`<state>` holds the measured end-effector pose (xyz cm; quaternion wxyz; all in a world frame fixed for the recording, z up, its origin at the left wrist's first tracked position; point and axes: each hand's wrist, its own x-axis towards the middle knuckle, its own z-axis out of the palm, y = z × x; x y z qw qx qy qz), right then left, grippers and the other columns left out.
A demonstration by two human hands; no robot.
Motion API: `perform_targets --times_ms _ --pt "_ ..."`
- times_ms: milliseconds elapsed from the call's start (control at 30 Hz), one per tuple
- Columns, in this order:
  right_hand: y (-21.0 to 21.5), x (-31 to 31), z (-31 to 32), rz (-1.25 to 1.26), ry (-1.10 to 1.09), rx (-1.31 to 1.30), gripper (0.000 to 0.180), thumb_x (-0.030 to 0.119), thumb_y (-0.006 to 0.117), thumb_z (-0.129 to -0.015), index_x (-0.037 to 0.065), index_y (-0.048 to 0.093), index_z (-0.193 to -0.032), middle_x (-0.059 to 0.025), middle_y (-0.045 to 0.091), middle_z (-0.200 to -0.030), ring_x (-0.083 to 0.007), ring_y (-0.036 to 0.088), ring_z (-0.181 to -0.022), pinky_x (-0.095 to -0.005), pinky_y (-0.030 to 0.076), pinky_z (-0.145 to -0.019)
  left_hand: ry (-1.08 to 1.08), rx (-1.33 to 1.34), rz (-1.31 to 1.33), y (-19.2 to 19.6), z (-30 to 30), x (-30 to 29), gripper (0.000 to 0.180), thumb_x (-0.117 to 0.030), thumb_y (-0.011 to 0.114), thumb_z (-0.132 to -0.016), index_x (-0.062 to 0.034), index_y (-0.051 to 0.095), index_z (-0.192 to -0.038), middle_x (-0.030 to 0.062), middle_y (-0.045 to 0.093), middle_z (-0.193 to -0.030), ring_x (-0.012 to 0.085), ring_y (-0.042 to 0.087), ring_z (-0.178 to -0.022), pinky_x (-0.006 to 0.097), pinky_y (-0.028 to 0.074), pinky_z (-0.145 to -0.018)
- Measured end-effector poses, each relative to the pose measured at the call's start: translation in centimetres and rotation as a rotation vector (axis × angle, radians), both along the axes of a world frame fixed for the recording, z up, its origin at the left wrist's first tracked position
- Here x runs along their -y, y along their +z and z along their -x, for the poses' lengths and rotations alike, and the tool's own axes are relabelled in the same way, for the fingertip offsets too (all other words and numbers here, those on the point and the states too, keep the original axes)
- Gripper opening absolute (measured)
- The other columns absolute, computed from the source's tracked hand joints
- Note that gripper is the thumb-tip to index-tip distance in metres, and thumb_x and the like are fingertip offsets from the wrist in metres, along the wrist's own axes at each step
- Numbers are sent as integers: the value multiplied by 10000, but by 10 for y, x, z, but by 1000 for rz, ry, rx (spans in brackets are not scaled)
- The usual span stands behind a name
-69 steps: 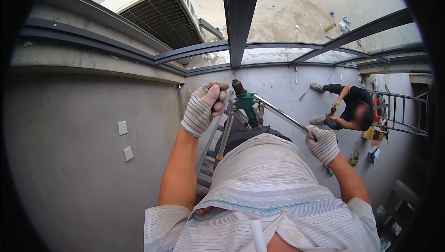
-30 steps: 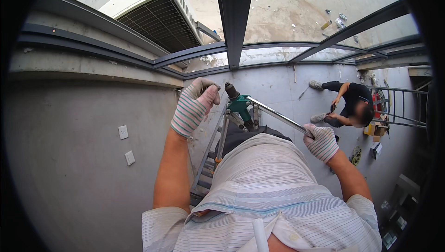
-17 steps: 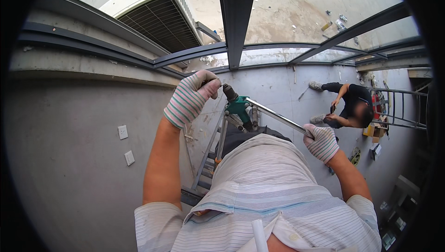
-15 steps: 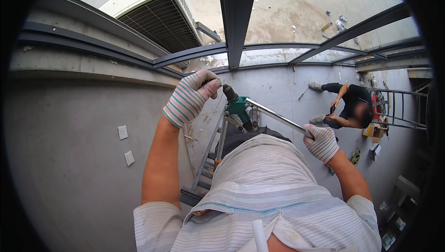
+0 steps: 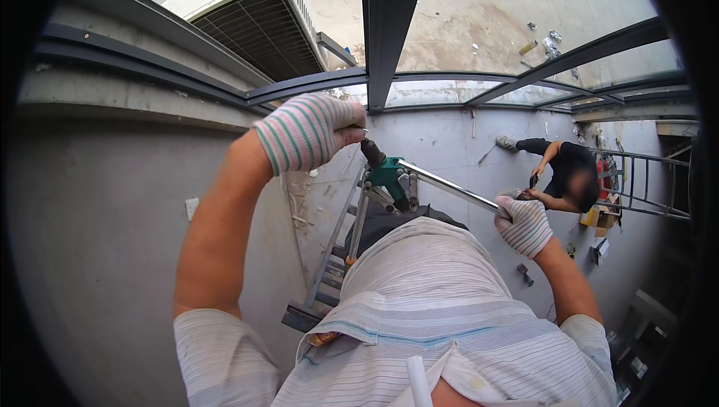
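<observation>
A two-handled hand riveter (image 5: 386, 173) with a green head and long chrome handles is in front of my waist, its dark nose pointing up and away. Striped knit work gloves cover both hands, leaving some fingertips bare. My right hand (image 5: 524, 226) is closed around the end of the right chrome handle. The other handle slants down toward my lap. My left hand (image 5: 311, 131) is pinched at the tip of the nose, on a thin metal piece, apparently a rivet (image 5: 365, 132), largely hidden by the fingers.
Dark metal window framing (image 5: 393, 25) spans ahead, with an outdoor air-conditioner unit (image 5: 255, 25) beyond it. Ladder rungs (image 5: 327, 287) show beneath me. At right, a person in black (image 5: 573, 175) is low beside another ladder (image 5: 644, 175) and a cardboard box (image 5: 603, 218). A grey wall (image 5: 135, 257) stands left.
My left hand has moved slightly up and turned at the riveter's nose, its elbow swinging out left. My right hand and the riveter have barely shifted.
</observation>
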<state>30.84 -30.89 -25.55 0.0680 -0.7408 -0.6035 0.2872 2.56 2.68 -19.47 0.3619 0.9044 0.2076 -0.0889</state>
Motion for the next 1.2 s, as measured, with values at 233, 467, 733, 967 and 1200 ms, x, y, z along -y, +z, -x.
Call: perform_targets --times_ms 233,467,733,967,1200 --pt "26 -24 -8 58 36 83 141 107 605 -851 91 659 -980 -164 623 -696 -372 661 -653 -437 530 -618 -139 -290 96 23 -26 -17 192 -257 652 -1007 -67 677 -1006 83 656 -813 224 627 -783 361 521 -773" --pt "22 -22 -10 36 30 97 142 108 603 -853 89 659 -982 -164 627 -695 -366 666 -660 -429 535 -630 218 74 255 -21 -21 -4 274 -308 606 -1053 -45 636 -983 19 567 -742 114 556 -673 293 500 -658" --pt "23 -29 -17 94 18 114 141 117 604 -857 92 658 -985 -179 633 -705 -380 668 -676 -443 535 -637 826 620 713 -74 -16 36 376 -402 562 -1074 -54 623 -943 -22 543 -676 39 479 -580 203 385 -523" --pt "27 -40 -19 125 27 87 116 129 619 -867 98 653 -974 -152 628 -686 -366 673 -660 -438 540 -632 937 717 611 -85 -13 49 367 -383 602 -1059 -50 675 -923 -42 528 -654 25 434 -572 200 336 -529" --pt "54 -63 -50 -46 260 297 158 130 677 -843 119 627 -993 -84 617 -679 -308 667 -647 -414 524 -602 805 549 402 -86 -4 56 390 -387 638 -1041 -38 727 -892 -57 573 -754 33 447 -702 206 377 -621"
